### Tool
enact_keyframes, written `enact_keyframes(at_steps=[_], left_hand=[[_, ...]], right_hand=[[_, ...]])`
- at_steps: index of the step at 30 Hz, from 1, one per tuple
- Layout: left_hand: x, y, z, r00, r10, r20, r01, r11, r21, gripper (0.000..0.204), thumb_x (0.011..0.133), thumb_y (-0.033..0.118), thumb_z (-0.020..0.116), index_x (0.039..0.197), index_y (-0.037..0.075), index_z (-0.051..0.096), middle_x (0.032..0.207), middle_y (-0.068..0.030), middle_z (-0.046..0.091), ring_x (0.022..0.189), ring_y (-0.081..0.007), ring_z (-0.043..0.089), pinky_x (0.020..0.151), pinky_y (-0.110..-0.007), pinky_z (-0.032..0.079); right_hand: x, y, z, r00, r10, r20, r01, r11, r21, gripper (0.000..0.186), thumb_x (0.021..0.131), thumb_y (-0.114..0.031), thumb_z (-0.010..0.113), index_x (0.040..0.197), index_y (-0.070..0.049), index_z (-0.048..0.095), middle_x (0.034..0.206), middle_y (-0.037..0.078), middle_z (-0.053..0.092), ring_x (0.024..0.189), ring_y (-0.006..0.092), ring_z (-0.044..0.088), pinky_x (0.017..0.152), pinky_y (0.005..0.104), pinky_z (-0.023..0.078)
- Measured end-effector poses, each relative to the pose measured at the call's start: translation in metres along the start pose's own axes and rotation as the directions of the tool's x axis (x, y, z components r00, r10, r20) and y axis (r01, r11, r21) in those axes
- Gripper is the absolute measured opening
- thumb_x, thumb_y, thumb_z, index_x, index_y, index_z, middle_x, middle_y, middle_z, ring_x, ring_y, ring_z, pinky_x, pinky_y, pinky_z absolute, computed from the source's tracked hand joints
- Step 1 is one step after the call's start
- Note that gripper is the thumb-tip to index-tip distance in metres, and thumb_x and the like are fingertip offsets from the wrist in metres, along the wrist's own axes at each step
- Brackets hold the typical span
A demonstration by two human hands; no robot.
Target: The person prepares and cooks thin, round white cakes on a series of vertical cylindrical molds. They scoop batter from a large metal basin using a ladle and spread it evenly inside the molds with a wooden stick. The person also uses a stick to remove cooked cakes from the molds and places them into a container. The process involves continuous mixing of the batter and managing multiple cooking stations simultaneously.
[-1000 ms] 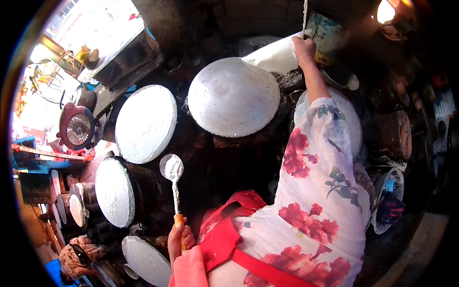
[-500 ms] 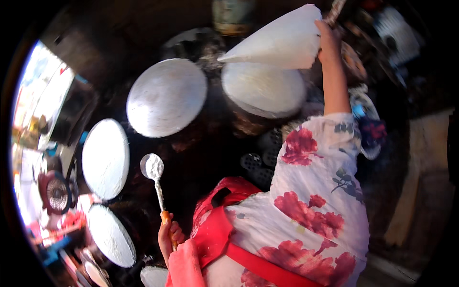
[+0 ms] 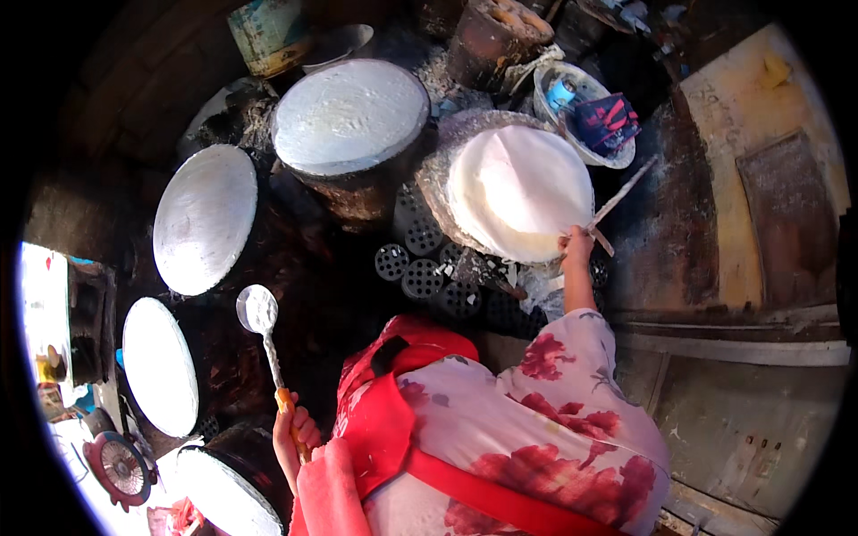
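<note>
In my left hand (image 3: 297,436) is a round ladle (image 3: 260,310) coated with white batter; the fingers wrap its orange handle. My right hand (image 3: 577,243) is closed on a thin, batter-crusted stick (image 3: 626,189) at the near right rim of a large thin pale flatbread (image 3: 518,201). Whether the fingers also pinch that rim is hard to make out. The flatbread lies on a crusted round base (image 3: 433,179), with a raised fold across its top. Left of it, a round griddle (image 3: 350,116) on a drum-like stove bears a thin white layer.
More round griddles curve down the left: a greyish one (image 3: 206,219) and white-coated ones (image 3: 161,366). Black perforated briquettes (image 3: 421,279) stand below the flatbread. A white basin (image 3: 585,76) holds a blue can and a dark cloth-like item. A fan (image 3: 119,467) is at lower left.
My right hand has brought the flatbread from above the griddle over to the right and down onto the crusted base. The view has swung right. My left hand still holds the ladle.
</note>
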State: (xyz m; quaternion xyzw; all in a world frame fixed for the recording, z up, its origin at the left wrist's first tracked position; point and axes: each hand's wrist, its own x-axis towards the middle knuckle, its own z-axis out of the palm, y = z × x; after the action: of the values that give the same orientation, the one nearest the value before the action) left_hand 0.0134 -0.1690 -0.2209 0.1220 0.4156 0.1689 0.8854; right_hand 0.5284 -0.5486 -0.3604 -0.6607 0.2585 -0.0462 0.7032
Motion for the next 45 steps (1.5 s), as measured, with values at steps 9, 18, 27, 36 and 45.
enact_keyframes(at_steps=[9, 18, 27, 36, 45], left_hand=[[0.002, -0.007, -0.007, 0.994, -0.032, 0.101, 0.029, 0.999, 0.027, 0.026, 0.094, 0.019, 0.049, 0.115, 0.003, 0.050, 0.066, 0.0037, 0.035, 0.047, -0.0031, 0.030, 0.039, -0.017, 0.027], [-0.019, -0.024, -0.018, 0.995, -0.009, 0.100, 0.010, 1.000, -0.009, 0.026, 0.095, 0.020, 0.049, 0.115, 0.004, 0.050, 0.066, 0.0037, 0.035, 0.046, -0.0034, 0.032, 0.039, -0.017, 0.028], [-0.040, -0.033, -0.040, 0.993, 0.065, 0.103, -0.045, 0.980, -0.193, 0.024, 0.093, 0.020, 0.050, 0.112, 0.005, 0.050, 0.065, 0.0023, 0.037, 0.045, -0.0052, 0.033, 0.038, -0.019, 0.029], [-0.058, -0.012, -0.039, 0.972, 0.235, 0.031, -0.220, 0.943, -0.249, 0.027, 0.092, 0.017, 0.050, 0.116, 0.006, 0.048, 0.068, -0.0003, 0.039, 0.045, -0.0070, 0.035, 0.039, -0.020, 0.031], [-0.027, 0.065, 0.002, 0.942, 0.327, -0.074, -0.335, 0.909, -0.249, 0.026, 0.093, 0.020, 0.049, 0.115, 0.006, 0.049, 0.066, 0.0005, 0.040, 0.043, -0.0063, 0.034, 0.037, -0.020, 0.029]], right_hand=[[-0.095, 0.030, 0.028, 0.975, 0.086, 0.204, -0.078, 0.996, -0.047, 0.014, 0.075, -0.013, 0.056, 0.084, -0.003, 0.052, 0.073, 0.012, 0.065, 0.037, 0.0127, 0.046, 0.033, 0.0253, 0.035], [-0.111, 0.036, 0.024, 0.963, 0.203, 0.179, -0.135, 0.934, -0.330, 0.037, 0.090, -0.038, 0.054, 0.073, -0.005, 0.053, 0.055, 0.005, 0.053, 0.034, 0.0128, 0.041, 0.031, 0.0265, 0.030], [-0.088, 0.067, 0.022, 0.910, 0.272, 0.314, -0.183, 0.941, -0.283, 0.043, 0.089, -0.045, 0.049, 0.066, -0.009, 0.047, 0.049, 0.002, 0.043, 0.037, 0.0153, 0.043, 0.033, 0.0316, 0.038], [-0.303, 0.039, 0.232, 0.216, 0.062, 0.974, 0.914, 0.338, -0.225, 0.053, 0.087, -0.050, 0.051, 0.086, 0.002, 0.064, 0.071, 0.019, 0.064, 0.069, 0.0341, 0.063, 0.063, 0.0420, 0.047], [-0.409, 0.082, 0.486, -0.460, 0.390, 0.798, 0.888, 0.233, 0.397, 0.049, 0.092, -0.042, 0.038, 0.086, 0.002, 0.060, 0.090, 0.029, 0.060, 0.089, 0.0458, 0.057, 0.079, 0.0522, 0.044]])
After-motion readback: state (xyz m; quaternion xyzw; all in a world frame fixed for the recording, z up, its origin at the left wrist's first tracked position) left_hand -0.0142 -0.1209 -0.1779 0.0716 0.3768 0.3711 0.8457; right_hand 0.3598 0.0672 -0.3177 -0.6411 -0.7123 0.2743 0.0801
